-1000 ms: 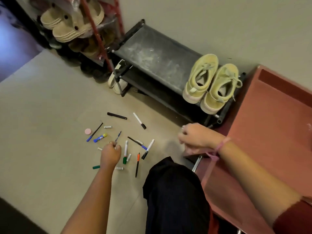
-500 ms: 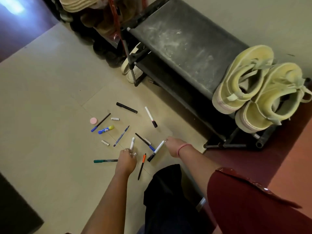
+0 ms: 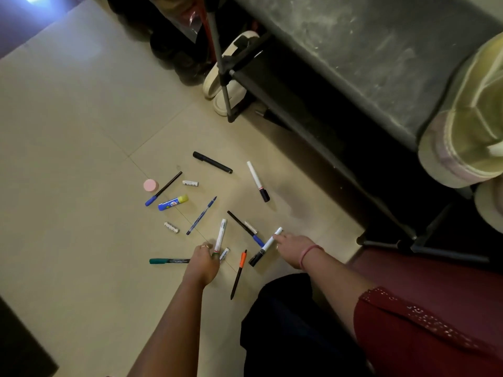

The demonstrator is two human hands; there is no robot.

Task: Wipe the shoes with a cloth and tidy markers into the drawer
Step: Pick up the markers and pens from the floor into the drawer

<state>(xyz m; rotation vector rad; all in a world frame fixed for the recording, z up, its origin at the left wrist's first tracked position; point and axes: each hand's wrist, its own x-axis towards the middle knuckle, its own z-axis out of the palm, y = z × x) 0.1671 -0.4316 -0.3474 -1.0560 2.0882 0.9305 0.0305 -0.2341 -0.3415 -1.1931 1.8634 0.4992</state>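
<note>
**Both hands down among the scattered markers**

The tiled floor (image 3: pixel 68 148) carried the whole scatter, with the dusty black shoe rack (image 3: pixel 362 58) along its far side and a pale yellow shoe (image 3: pixel 468 131) sitting on the rack's top shelf at the right edge. No drawer and no cloth showed in this view.

Against the view a second earlier, the right hand (image 3: pixel 292 247) had left the reddish surface beside the rack and come down to the floor; its fingers now rested on the white barrel of a black-capped marker (image 3: pixel 265 247), though whether they pinched it could not be told. The left hand (image 3: pixel 204 263) had shifted a little rightward and was curled around the lower end of a white marker with a green band (image 3: pixel 221 235), lifting that end. A green marker (image 3: pixel 168 261) lay just beside its wrist and an orange-and-black pen (image 3: pixel 239 273) lay between the two hands.

This suggested that gathering had begun, with most pieces untouched, including the blue glue stick (image 3: pixel 172 203).

Printing on the barrels was too small to read.
</note>
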